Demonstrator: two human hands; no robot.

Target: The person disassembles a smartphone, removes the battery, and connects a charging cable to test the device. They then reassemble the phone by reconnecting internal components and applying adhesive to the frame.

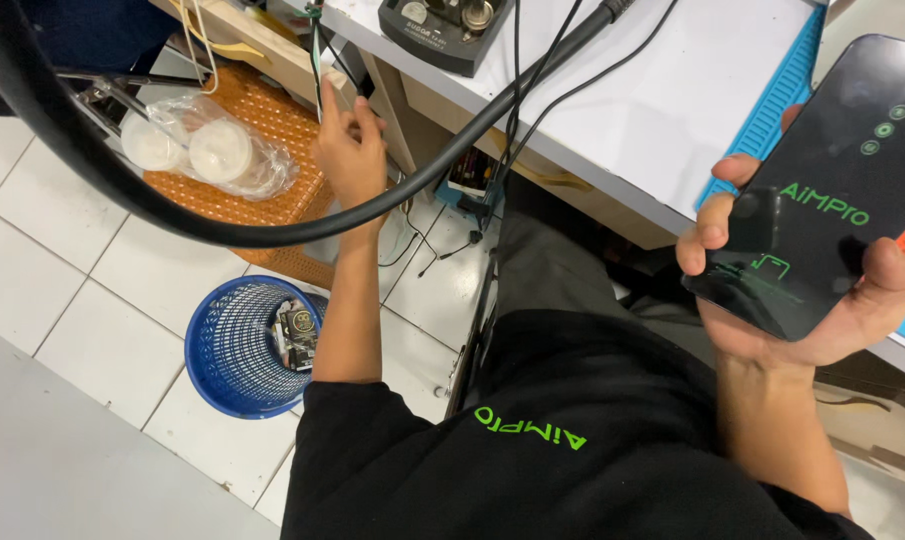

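Right hand [822, 300] grips dark phone [822, 190] — left hand [350, 150] pinches thin cable [315, 60], well apart.

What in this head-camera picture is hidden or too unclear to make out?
- Left hand: fingertips sit among thin cables by the desk edge; whether they pinch one cannot be told.
- Smartphone in the right hand: its top is cut off by the picture's right edge.
- Blue basket: the contents are too small to identify.
- Plastic bag on the orange stool: a thick black cable crosses it.
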